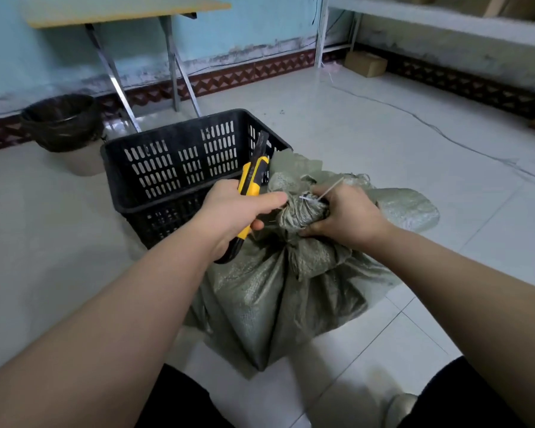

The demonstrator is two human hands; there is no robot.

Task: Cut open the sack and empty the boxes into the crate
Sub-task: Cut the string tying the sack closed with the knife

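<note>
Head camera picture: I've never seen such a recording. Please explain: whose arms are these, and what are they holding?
There is no machine here: a person wears one camera on the head, looking down at their own two bare arms. The left hand grips a yellow-and-black utility knife. The right hand grips the tied neck of a grey-green woven sack, closed with a white tie. The sack sits on a pale tiled floor, with a black slotted plastic crate just beyond it.

No legible text anywhere.
</note>
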